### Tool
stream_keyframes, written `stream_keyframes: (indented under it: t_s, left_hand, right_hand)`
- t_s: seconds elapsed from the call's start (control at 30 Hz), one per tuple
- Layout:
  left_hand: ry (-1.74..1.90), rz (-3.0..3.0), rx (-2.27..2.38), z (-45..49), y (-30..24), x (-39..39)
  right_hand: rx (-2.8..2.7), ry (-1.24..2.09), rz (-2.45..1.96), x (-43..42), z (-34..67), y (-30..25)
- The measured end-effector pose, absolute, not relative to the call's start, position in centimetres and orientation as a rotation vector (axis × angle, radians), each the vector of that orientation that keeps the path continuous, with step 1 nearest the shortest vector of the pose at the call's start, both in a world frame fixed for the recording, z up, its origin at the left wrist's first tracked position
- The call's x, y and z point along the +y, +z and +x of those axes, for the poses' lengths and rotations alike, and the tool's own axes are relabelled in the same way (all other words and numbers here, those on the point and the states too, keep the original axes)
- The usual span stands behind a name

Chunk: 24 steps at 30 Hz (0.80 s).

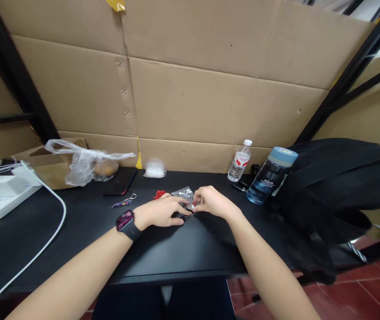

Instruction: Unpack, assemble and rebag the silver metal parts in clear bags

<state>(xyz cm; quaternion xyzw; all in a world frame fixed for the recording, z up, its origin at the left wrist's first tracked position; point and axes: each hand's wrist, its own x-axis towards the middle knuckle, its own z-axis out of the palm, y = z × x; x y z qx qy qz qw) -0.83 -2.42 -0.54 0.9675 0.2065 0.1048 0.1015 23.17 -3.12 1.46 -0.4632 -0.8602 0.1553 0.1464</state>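
Note:
My left hand (168, 211), with a watch on its wrist, lies low over the black table, fingers stretched out. Its fingertips touch or nearly touch a small clear, shiny item (190, 206). From the other side my right hand (210, 201) pinches at a small red piece (194, 204) on that item; the exact kind is too small to make out. Just behind both hands is a clear plastic bag (184, 193). A bundle of red cord (159, 194) sits behind my left hand, partly hidden by it.
Left of my hands are a keychain (123, 202), a dark phone (119, 183), a knotted plastic bag (86, 166) and a power strip (6, 195). White packets (154, 169) lie behind. To the right stand a water bottle (239, 162), a blue-lidded bottle (266, 180) and a black backpack (336, 186).

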Motion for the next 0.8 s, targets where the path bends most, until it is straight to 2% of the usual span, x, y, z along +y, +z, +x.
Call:
stream_keyframes:
  t_s: [0.1, 0.3, 0.6, 0.67, 0.8]
  left_hand:
    - [0.294, 2.859, 0.581, -0.8, -0.3, -2.6]
    - [0.309, 2.869, 0.582, -0.9, -0.2, -2.6]
    - [0.305, 2.856, 0.703, -1.1, -0.6, -2.5]
    - [0.324, 2.847, 0.730, -1.3, -0.4, -2.5]
    - [0.408, 2.786, 0.820, -1.0, 0.2, -2.4]
  right_hand:
    - [-2.504, 0.573, -1.271, -3.0, 23.4, 1.5]
    - [-2.434, 0.109, -1.422, -3.1, 23.1, 1.2]
    - [-2.338, -0.246, -1.516, -1.7, 20.7, -1.0]
    - [-2.352, -0.181, -1.447, -1.2, 20.8, -1.0]
    - [-2.427, 0.206, -1.137, -0.5, 23.0, 0.0]
